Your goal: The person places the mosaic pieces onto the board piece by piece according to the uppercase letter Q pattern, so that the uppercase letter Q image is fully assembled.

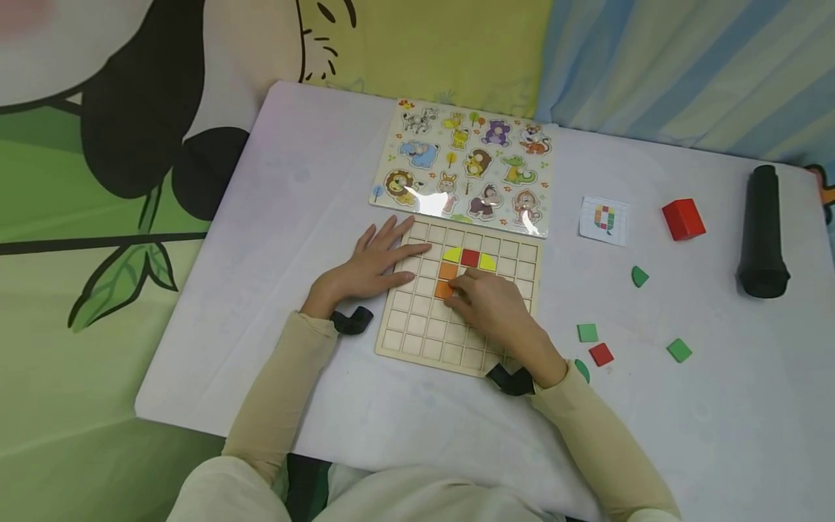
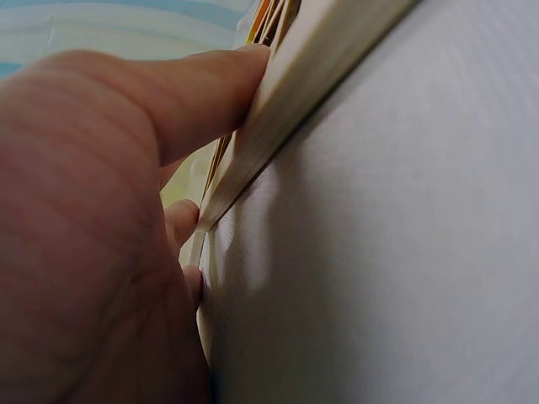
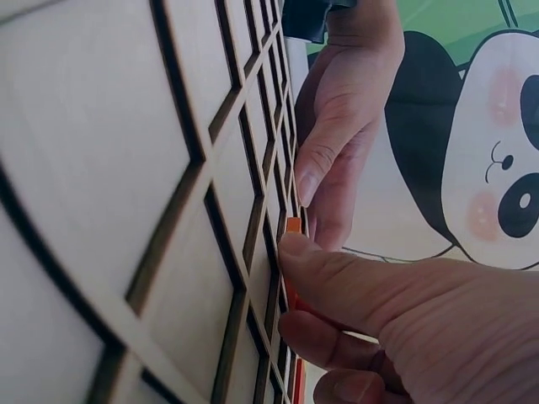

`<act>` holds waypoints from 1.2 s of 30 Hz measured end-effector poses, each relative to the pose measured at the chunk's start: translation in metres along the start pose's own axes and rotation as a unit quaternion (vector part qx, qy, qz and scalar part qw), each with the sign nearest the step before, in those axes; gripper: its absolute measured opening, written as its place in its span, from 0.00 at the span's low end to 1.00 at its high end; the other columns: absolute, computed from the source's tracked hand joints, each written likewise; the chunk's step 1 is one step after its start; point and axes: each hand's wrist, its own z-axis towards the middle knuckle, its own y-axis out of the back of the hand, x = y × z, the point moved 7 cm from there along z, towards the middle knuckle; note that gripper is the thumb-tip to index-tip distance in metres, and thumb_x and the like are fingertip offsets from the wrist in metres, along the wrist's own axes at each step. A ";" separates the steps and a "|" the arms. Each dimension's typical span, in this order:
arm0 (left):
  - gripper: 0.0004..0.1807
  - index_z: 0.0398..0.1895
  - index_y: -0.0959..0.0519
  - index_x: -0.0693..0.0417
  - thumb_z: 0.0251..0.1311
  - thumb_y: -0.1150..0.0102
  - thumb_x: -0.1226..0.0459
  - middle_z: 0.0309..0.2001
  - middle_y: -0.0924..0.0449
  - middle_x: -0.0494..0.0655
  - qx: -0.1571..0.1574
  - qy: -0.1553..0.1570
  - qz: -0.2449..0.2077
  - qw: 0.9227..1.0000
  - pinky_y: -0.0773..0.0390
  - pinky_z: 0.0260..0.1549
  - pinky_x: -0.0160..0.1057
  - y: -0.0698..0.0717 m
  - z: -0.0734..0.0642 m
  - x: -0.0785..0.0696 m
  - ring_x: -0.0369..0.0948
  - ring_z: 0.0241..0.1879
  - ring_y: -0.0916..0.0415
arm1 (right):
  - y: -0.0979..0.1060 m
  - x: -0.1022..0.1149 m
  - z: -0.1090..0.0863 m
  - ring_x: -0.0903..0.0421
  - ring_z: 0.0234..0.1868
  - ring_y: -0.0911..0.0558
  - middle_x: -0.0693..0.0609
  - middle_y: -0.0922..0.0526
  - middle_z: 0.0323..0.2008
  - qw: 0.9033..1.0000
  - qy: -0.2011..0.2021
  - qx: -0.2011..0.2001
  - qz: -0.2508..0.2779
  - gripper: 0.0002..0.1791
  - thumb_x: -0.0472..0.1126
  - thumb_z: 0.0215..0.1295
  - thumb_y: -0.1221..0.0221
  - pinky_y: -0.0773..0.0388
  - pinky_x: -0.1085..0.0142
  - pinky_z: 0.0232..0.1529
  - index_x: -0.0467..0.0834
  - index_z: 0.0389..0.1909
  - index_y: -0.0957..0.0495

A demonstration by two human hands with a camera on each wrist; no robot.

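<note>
Two orange square tiles [image 1: 448,270] on pale wooden grid board [image 1: 412,342], near counter's [image 1: 365,424] front edge; right hand [image 1: 493,307] pinches nearer tile; left hand [image 1: 367,270], fingers spread, touches board.

**Right grip [image 1: 496,308] covers part of board [image 1: 412,344]**

In the head view, the cells beneath that grip are hidden, and its fingertips overlap the nearer orange tile [image 1: 443,289]. The drawing [image 1: 604,217] on the card [image 1: 620,233] is too small to make out fully. Glare washes out part of the puzzle [image 1: 464,176]. The right sleeve [image 1: 603,435] partly hides a green piece [image 1: 583,370]. The surface [image 1: 750,435] is cut off at right. In the left wrist view, the left grip [image 2: 93,227] is cropped, its fingers [image 2: 180,217] mostly hidden.
</note>
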 end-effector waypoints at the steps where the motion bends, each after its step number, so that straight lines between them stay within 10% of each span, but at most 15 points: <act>1: 0.30 0.75 0.41 0.35 0.71 0.52 0.48 0.80 0.71 0.45 0.000 0.000 0.000 1.000 0.76 0.72 0.55 0.000 0.000 0.000 0.47 0.77 0.80 | 0.000 -0.001 0.000 0.55 0.30 0.22 0.51 0.18 0.32 1.000 -0.005 -0.002 0.007 0.15 0.45 0.62 0.34 0.22 0.60 0.34 0.40 0.44 0.15; 36: 0.30 0.75 0.41 0.36 0.71 0.53 0.48 0.80 0.71 0.45 0.002 0.005 0.001 1.000 0.77 0.72 0.54 0.000 0.001 -0.001 0.47 0.77 0.81 | -0.001 -0.010 -0.002 0.56 0.23 0.26 0.52 0.22 0.24 0.986 -0.130 0.017 0.098 0.13 0.43 0.61 0.35 0.33 0.67 0.21 0.42 0.44 0.18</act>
